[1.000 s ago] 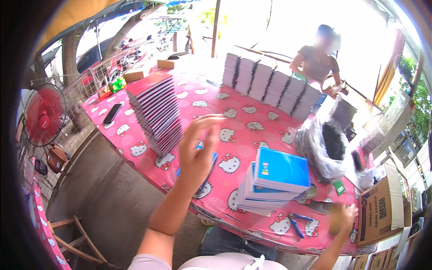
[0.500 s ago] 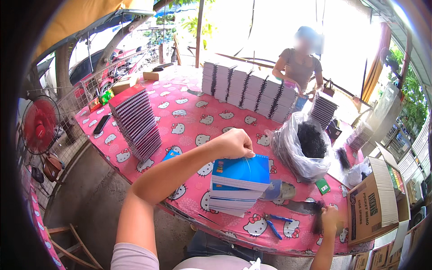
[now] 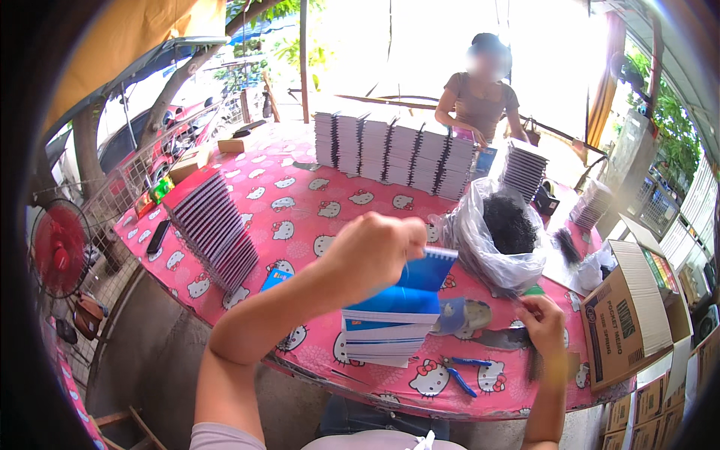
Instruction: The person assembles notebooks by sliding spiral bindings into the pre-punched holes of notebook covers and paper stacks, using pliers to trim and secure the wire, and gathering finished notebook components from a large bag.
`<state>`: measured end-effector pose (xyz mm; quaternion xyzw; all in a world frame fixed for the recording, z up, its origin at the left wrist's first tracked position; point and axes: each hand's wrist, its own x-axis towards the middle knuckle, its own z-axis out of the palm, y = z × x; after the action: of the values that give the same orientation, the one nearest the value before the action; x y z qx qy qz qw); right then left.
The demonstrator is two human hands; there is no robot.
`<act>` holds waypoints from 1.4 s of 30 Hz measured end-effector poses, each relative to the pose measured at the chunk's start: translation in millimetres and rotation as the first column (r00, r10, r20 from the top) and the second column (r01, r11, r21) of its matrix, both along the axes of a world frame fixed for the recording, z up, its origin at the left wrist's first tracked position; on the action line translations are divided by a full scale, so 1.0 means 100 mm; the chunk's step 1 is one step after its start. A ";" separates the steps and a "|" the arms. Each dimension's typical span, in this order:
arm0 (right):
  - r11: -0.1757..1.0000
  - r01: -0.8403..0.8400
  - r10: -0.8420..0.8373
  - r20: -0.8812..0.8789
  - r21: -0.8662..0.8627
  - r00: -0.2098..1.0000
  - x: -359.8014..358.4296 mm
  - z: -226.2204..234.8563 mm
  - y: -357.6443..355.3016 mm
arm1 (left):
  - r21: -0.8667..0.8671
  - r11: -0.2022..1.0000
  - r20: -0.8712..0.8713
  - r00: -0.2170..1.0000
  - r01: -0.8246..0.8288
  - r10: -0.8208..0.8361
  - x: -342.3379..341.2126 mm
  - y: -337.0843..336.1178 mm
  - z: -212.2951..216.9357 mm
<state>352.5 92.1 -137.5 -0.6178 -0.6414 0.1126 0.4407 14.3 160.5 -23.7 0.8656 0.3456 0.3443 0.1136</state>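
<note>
My left hand [image 3: 382, 246] is closed in a pinch at the top edge of a blue-covered memo pad [image 3: 433, 271], lifting it at a tilt. Row holes show along the pad's edge. Below it lies a stack of unbound pads [image 3: 384, 341] with white page edges and blue covers. To the right, my right hand [image 3: 541, 322] has its fingers pinched together on what looks like a thin black spiral wire. It is above a dark flat patch [image 3: 501, 339] on the table. Blue-handled pliers [image 3: 461, 375] lie near the front edge, beside a blue and grey rounded object [image 3: 461, 316].
A clear plastic bag [image 3: 480, 251] full of black coils [image 3: 511, 225] stands beyond my right hand. A tall stack of bound notebooks [image 3: 214, 232] is at left. Rows of pads [image 3: 394, 154] stand at the back, near another person [image 3: 484, 101]. An open carton [image 3: 626, 319] sits at right.
My left hand has risen, tilting the top pad up off the stack. My right hand has moved away from the black coils on the table, up toward the plastic bag.
</note>
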 end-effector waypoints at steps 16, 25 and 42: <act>0.909 -0.324 0.295 0.147 0.260 0.944 -1.03 1.01 0.34 | 0.159 0.977 0.109 0.987 -0.138 0.122 0.07 -0.08 -0.25; 0.835 -0.545 0.542 -0.057 -0.081 0.839 -0.96 1.14 0.42 | 0.246 0.959 0.138 0.984 -0.144 0.113 0.12 -0.05 -0.28; 0.861 -0.508 0.509 0.019 -0.014 0.861 -1.10 1.05 0.43 | 0.215 0.969 0.138 0.986 -0.121 0.093 0.13 -0.10 -0.27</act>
<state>242.1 135.0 -32.6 -0.4300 -0.7859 0.2208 0.3856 27.5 150.9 -50.3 0.8293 0.3431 0.4406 0.0189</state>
